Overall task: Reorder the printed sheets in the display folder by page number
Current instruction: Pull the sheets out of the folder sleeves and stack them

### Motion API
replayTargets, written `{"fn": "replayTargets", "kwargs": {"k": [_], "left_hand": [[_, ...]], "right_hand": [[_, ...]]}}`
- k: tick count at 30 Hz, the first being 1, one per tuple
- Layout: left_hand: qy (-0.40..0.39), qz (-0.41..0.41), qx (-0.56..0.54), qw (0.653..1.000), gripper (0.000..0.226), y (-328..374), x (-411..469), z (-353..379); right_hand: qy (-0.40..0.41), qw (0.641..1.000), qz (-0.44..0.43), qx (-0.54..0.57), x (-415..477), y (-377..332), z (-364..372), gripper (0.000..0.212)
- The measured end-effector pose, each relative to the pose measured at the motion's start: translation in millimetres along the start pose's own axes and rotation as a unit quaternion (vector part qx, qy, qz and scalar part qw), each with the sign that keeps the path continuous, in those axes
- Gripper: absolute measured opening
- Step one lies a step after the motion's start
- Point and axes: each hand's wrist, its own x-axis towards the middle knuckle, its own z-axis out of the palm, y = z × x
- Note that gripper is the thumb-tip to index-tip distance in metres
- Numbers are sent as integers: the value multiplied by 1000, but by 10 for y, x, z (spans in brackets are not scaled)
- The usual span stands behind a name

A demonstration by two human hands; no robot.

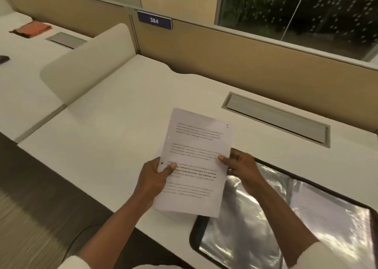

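Desk [114, 129], cable hatch [276, 119], folder [251, 223] (open) — sheets [196, 146] gripped

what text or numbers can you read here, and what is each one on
"384": white digits on the blue sign on the partition.
The printed sheet: paragraphs too blurred to read.
Mark in its top right corner, perhaps a page number: too small to read.
The display folder: nothing legible through the glare.
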Motion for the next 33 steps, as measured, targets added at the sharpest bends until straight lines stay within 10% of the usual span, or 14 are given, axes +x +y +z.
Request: {"fn": "replayTargets", "kwargs": {"k": [11,20,28,33], "left_hand": [[78,12,317,945,22,-580,892,-506],[76,-2,454,888,30,-714,991,-357],[128,52,607,782,59,-564,825,-129],[78,112,688,713,36,-512,567,219]], "right_hand": [[88,978,73,-173,35,806,774,17],[167,889,55,-423,87,996,877,32],[150,863,54,-480,-29,939,827,46],[167,888,55,-424,-434,1003,510,27]]}}
